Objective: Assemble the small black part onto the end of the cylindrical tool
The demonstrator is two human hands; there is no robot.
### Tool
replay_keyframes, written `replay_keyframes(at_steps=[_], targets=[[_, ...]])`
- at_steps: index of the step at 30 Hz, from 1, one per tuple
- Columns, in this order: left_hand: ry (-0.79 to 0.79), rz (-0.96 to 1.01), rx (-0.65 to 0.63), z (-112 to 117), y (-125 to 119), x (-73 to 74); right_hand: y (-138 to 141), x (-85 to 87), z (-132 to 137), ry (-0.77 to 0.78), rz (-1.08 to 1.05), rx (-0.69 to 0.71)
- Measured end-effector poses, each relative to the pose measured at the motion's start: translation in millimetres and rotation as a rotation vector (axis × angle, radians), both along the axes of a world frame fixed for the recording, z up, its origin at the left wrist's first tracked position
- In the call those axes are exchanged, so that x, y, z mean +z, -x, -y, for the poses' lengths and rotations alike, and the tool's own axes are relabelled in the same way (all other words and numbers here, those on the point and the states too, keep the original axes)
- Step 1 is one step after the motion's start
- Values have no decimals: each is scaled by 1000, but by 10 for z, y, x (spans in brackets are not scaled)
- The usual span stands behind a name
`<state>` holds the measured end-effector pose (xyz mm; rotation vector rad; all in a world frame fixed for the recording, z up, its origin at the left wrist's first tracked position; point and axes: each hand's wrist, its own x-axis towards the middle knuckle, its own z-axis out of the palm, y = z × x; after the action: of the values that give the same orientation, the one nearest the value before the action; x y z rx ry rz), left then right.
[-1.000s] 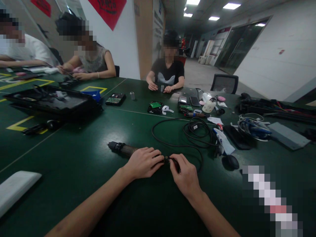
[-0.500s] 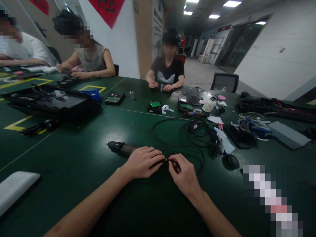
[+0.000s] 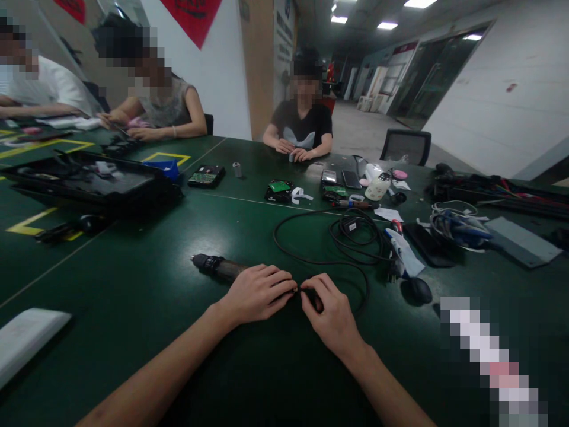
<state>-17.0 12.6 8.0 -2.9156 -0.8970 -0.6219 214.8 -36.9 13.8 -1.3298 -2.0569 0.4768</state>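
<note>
A dark cylindrical electric screwdriver (image 3: 216,267) lies on the green table (image 3: 146,284), its tip pointing left. My left hand (image 3: 258,292) is wrapped over its rear end, fingers closed on it. My right hand (image 3: 326,311) pinches the black plug at the end of the black cable (image 3: 311,261), right against the tool's rear end. The two hands almost touch. The cable loops away to the right and back into a coil (image 3: 358,231).
A black tray (image 3: 89,184) with parts sits at the left, circuit boards (image 3: 280,191) and phones mid-table, a black mouse (image 3: 419,289) and tools at the right. A white pad (image 3: 26,335) lies near left. Three people sit at the far side.
My right hand has slid a little left, closing the small gap between the plug and the tool's rear end. The left hand has held still.
</note>
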Motion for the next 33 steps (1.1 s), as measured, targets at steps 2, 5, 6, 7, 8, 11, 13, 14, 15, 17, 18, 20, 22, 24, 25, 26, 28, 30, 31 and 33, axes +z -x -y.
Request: replay_keyframes(at_steps=[2, 5, 6, 7, 8, 11, 13, 14, 15, 17, 18, 20, 22, 24, 25, 26, 28, 30, 31, 33], targets=[[2, -5, 7, -1, 1, -3, -4, 0, 1, 12, -6, 2], [6, -20, 15, 3, 4, -4, -9, 4, 4, 23, -11, 9], [8, -25, 17, 5, 4, -4, -10, 4, 5, 24, -14, 9], [9, -30, 19, 7, 2, -4, -11, 3, 5, 25, -18, 10], [9, -33, 23, 9, -1, -5, -11, -1, 4, 27, -23, 10], [7, -33, 45, 14, -16, -7, -13, -21, -3, 32, -37, 21], [9, -30, 57, 16, -21, 0, -14, -34, -10, 35, -31, 31], [15, -29, 55, 18, -20, 7, -14, -38, -13, 37, -22, 33], [27, -28, 47, 20, -16, 16, -14, -40, -15, 42, -10, 34], [52, -24, 20, 24, -3, 33, -14, -36, -17, 60, 16, 33], [59, -22, 7, 25, 4, 40, -14, -32, -16, 70, 26, 32], [55, -20, -5, 24, 13, 43, -9, -25, -11, 83, 45, 28], [38, -21, 6, 20, 13, 35, -1, -19, -2, 89, 62, 19], [27, -23, 22, 12, 7, 19, 13, -12, 9, 100, 73, 5], [23, -23, 28, 8, 3, 10, 20, -7, 14, 106, 79, -2], [20, -21, 31, 3, 1, 1, 28, -1, 19, 112, 86, -9], [12, -13, 33, -7, -1, -17, 39, 16, 28, 121, 100, -19], [2, -7, 30, -19, 1, -33, 40, 34, 34, 129, 106, -21], [-2, -5, 27, -24, 3, -39, 37, 42, 35, 135, 102, -17], [-9, -3, 20, -29, 9, -43, 23, 48, 35, 150, 89, -7]])
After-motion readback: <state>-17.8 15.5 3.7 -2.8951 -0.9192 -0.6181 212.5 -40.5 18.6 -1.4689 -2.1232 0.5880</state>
